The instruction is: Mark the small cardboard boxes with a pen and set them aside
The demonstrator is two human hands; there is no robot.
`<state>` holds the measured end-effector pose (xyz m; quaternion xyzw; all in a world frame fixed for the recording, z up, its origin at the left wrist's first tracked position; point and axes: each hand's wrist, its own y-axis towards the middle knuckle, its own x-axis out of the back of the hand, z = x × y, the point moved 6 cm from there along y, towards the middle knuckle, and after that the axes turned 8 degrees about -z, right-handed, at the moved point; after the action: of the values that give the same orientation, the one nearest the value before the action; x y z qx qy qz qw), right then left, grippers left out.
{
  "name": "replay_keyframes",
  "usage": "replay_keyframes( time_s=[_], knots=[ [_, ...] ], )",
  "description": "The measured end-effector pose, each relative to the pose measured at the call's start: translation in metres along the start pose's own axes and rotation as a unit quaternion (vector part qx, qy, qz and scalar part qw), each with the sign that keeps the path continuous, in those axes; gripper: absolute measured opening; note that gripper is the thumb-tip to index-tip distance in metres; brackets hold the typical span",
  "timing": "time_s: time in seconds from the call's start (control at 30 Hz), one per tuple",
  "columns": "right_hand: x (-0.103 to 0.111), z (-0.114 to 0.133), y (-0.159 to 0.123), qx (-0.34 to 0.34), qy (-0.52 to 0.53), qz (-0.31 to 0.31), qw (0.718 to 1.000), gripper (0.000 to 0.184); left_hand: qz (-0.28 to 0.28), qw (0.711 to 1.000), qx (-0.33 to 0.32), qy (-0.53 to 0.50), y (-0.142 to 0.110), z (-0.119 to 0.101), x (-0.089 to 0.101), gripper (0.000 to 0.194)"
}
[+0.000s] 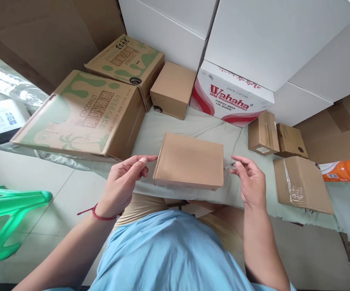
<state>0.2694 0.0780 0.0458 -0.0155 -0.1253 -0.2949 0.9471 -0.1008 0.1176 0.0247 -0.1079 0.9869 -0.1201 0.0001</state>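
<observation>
A plain closed brown cardboard box (191, 159) lies flat in front of me on a pale green cloth (211, 125). My left hand (124, 178) is at its left side, with the index finger stretched out to the box edge. The thumb rests near that finger and the others curl in; I see nothing held. My right hand (250, 178) is just off the box's right side, with thumb and fingertips brought together. A thin greyish bit (228, 166) shows between these fingertips and the box; its kind is unclear. A red cord bracelet (102, 214) circles my left wrist.
Two printed coconut cartons (80, 117) and a small brown box (173, 89) stand at the back left. Behind is a white Wahaha carton (229, 95). Several small boxes (302, 184) and an orange bottle (348, 170) sit right. A green stool (14, 218) stands left.
</observation>
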Motion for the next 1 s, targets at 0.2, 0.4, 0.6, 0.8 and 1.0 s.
replay_keyframes(
  time_s=[0.2,0.4,0.6,0.8,1.0],
  knots=[
    [0.0,-0.036,-0.025,-0.114,0.016,0.108,0.987,0.049,0.058,0.996,0.033,-0.062,-0.018,0.019,-0.007,0.044],
    [0.009,-0.059,-0.012,-0.166,0.075,0.031,0.983,0.046,0.191,0.976,-0.105,0.005,-0.067,-0.032,-0.031,0.031],
    [0.023,-0.069,-0.015,-0.18,0.135,-0.06,0.973,0.043,0.211,0.976,-0.048,-0.037,-0.074,-0.036,-0.047,0.029],
    [0.016,-0.04,-0.033,-0.084,0.111,0.021,0.99,0.043,0.071,0.992,-0.028,-0.096,-0.044,0.005,-0.027,0.041],
    [-0.002,0.007,-0.052,0.136,-0.028,0.174,0.975,0.028,0.032,0.99,-0.011,-0.137,-0.026,0.024,-0.015,0.047]
  ],
)
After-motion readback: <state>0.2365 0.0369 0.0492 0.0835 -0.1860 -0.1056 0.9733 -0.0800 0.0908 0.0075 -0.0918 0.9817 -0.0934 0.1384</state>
